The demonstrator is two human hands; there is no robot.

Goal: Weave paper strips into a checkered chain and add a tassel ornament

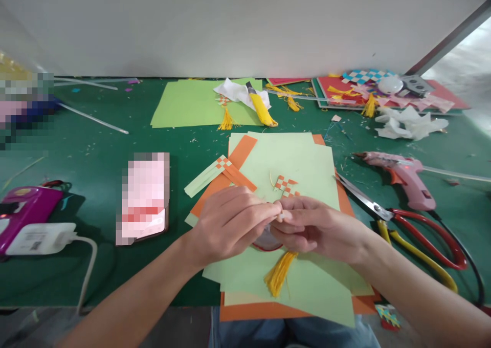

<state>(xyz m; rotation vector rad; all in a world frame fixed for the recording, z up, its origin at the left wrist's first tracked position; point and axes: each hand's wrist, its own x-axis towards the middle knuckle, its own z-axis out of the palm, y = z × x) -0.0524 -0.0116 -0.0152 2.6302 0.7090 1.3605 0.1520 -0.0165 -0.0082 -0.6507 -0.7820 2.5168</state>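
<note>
My left hand [233,222] and my right hand [312,225] meet fingertip to fingertip above pale green paper sheets [245,286]. Both pinch something small and whitish that is mostly hidden by the fingers. A yellow tassel [281,274] hangs or lies just below my right hand. Under the hands shows part of a round, clear item with a reddish rim [267,239]. Beyond my fingers lies an orange and white woven paper piece [286,185]. Crossed green and orange strips [223,165] rest at the upper left of the sheets.
On the right lie a pink glue gun [410,176], red-handled scissors [383,212] and a yellow-handled tool [422,258]. To the left are a phone [143,199] and a white plug [42,239]. Green sheets [180,105] bear a yellow cutter [261,107] at the back.
</note>
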